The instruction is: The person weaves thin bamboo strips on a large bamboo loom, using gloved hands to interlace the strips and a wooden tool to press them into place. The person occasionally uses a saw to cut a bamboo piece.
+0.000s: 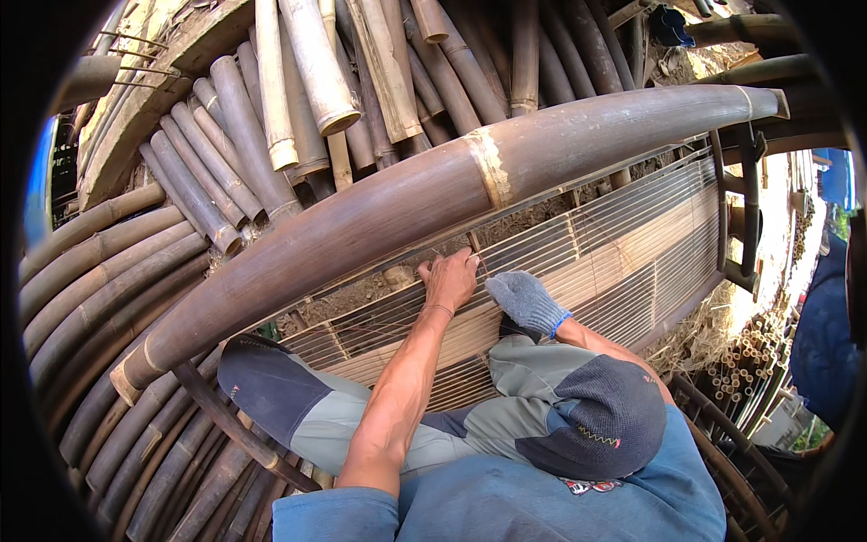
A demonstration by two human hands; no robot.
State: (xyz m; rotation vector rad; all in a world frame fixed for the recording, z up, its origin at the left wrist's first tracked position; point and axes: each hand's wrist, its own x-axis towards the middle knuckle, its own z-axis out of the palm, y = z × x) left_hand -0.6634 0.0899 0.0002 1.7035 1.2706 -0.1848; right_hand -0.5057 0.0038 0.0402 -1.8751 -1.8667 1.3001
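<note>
Nothing reads clearly — the red-and-white print on the blue shirt is too small.

Head-worn fisheye view, steeply downward, close above the slatted panel

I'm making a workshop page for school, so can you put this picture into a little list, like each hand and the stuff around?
Left hand: bare, at the slats; its grip is hard to see
Right hand: in a grey glove, close beside the left
Slat look: thin, long, side by side
Beyond the hands: one thick brown pole across the view
Past that: many straight poles, piled up
Far left: curved poles, stacked
Clothes: blue shirt
</note>
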